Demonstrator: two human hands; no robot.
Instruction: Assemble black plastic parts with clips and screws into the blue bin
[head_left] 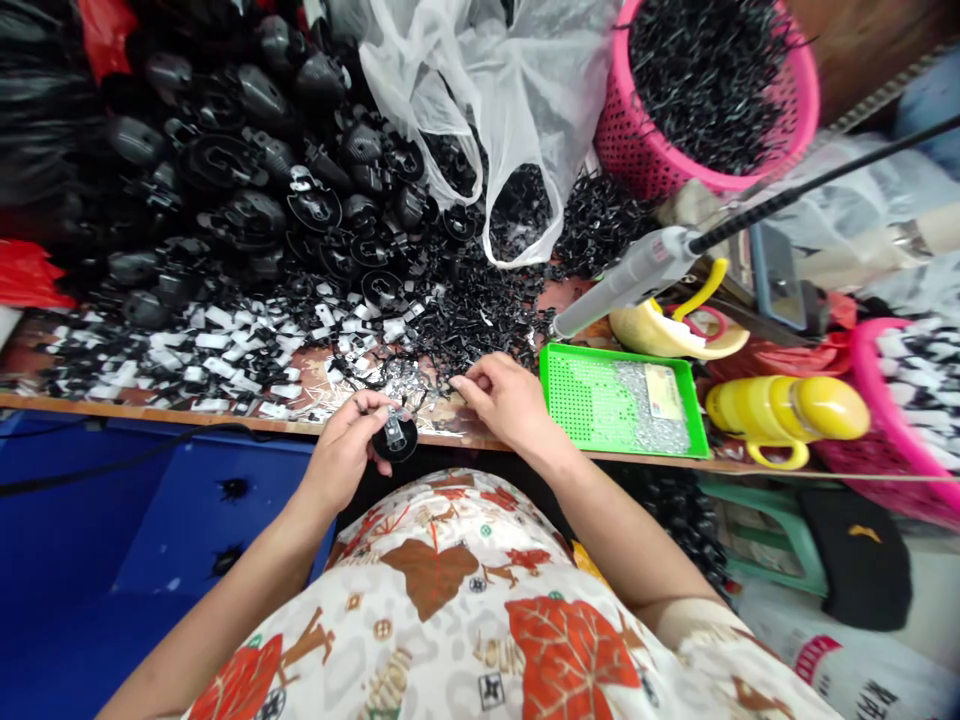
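Counter edge: our left grip pinches a black disc, lying left of our curled right grip, the latter's contents unclear.

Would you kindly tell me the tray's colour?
The tray is bright green, in the head view.

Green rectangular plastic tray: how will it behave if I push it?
The green rectangular plastic tray would probably slide without tipping, being shallow and broad. The small silvery pieces, loose and gathered toward its right side, would likely shift. Its thin-looking walls may flex slightly.
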